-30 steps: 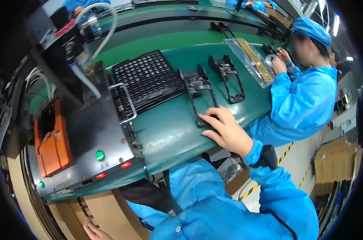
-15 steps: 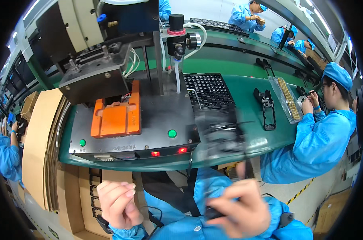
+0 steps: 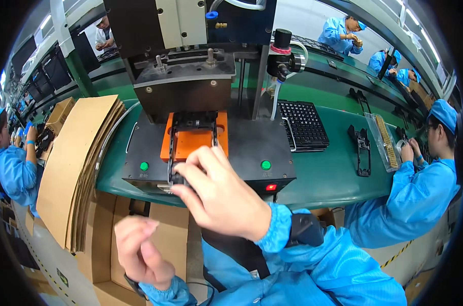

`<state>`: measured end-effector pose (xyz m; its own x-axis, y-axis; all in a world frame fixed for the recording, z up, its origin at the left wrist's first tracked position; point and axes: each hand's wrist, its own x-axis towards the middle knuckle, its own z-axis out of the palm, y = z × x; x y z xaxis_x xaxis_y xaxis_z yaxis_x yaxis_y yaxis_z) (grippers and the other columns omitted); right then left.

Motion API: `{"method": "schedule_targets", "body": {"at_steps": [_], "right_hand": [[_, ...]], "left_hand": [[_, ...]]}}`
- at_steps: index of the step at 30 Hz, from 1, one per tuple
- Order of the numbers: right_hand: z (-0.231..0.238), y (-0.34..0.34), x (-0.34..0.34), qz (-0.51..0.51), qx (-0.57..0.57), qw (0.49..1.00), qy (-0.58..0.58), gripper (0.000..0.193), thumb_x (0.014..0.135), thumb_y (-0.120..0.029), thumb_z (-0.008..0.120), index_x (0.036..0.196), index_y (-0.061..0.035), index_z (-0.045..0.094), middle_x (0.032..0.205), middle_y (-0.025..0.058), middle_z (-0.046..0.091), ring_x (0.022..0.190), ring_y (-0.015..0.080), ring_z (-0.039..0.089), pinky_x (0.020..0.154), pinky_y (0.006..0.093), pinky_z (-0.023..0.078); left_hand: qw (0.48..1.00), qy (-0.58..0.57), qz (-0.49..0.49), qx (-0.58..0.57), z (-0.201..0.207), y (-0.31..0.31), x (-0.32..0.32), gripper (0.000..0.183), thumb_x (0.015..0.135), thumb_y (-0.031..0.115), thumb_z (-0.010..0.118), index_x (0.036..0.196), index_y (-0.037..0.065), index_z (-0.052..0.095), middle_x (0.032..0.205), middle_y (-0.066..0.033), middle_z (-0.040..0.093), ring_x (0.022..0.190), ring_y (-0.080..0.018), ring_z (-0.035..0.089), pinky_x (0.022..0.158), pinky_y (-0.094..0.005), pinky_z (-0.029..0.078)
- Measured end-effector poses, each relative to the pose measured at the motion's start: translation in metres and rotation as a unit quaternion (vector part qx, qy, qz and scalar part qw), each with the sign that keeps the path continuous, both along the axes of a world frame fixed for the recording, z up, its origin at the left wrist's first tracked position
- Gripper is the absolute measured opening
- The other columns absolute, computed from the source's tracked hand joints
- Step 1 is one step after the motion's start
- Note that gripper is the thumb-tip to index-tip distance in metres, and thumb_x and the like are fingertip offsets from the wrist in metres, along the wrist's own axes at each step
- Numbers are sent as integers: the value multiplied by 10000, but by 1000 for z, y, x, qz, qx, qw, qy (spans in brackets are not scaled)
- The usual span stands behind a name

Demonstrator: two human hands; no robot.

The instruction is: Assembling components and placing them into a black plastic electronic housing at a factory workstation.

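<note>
My right hand point(image 3: 218, 191) reaches across to the press, thumb and fingers closed on the near end of a black plastic frame point(image 3: 194, 121). The frame has two long side rails and an open middle. It lies over the orange fixture point(image 3: 190, 144), below the raised dark press head point(image 3: 188, 97); whether it is fully seated I cannot tell. My left hand point(image 3: 139, 252) hovers above the cardboard box at the lower left, fingers loosely bent, thumb apart from them, holding nothing visible.
Green buttons point(image 3: 144, 166) point(image 3: 265, 165) sit on the machine's dark base. A stack of black trays point(image 3: 303, 125) stands to its right, and another black frame point(image 3: 363, 150) lies beyond. Cardboard sheets point(image 3: 76, 163) and an open box point(image 3: 103, 234) are at left. Co-workers sit on both sides.
My right hand has carried the black frame leftward from the table's right side onto the orange fixture. My left hand has dropped slightly. The view has shifted, so the machine appears further right.
</note>
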<state>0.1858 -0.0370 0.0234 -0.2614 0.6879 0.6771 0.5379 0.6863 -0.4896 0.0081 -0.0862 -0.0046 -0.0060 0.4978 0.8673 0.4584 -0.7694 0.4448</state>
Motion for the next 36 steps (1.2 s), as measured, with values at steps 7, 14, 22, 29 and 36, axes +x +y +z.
{"method": "schedule_targets", "body": {"at_steps": [7,14,22,29,36], "right_hand": [[-2,32,3,-1,-46,999,-22,229,897,-162,653,941,54,593,975,198,493,961,356,481,864,438,419],[-7,24,3,-67,2,992,-106,338,886,-190,677,1125,40,611,1073,183,550,1068,363,531,1040,503,403],[-5,20,29,-71,-11,985,-160,576,932,-286,634,1312,126,502,1394,301,485,1305,412,489,1116,459,382],[-10,33,31,-123,-36,979,-160,668,935,-414,611,1311,127,500,1387,308,488,1335,423,444,1154,481,311],[-19,-30,84,-163,-34,971,-172,685,897,-370,644,1334,134,486,1395,278,505,1353,369,448,1164,447,308]], "left_hand": [[998,27,-25,-56,23,73,14,167,925,7,504,1022,-35,634,993,-168,648,896,-274,624,803,-345,497],[984,124,-21,-126,19,106,23,234,991,105,500,1112,-29,649,1168,-172,637,1056,-323,620,918,-373,483],[938,328,39,-102,22,114,22,361,986,176,455,1260,-7,601,1342,-151,589,1260,-334,524,1065,-436,369],[916,390,45,-81,26,118,23,342,959,160,457,1223,-4,602,1348,-143,587,1258,-324,525,1076,-428,353],[897,391,165,-119,-1,77,-9,545,1019,319,381,1412,-45,475,1453,-225,484,1353,-395,449,1131,-470,327]]}}
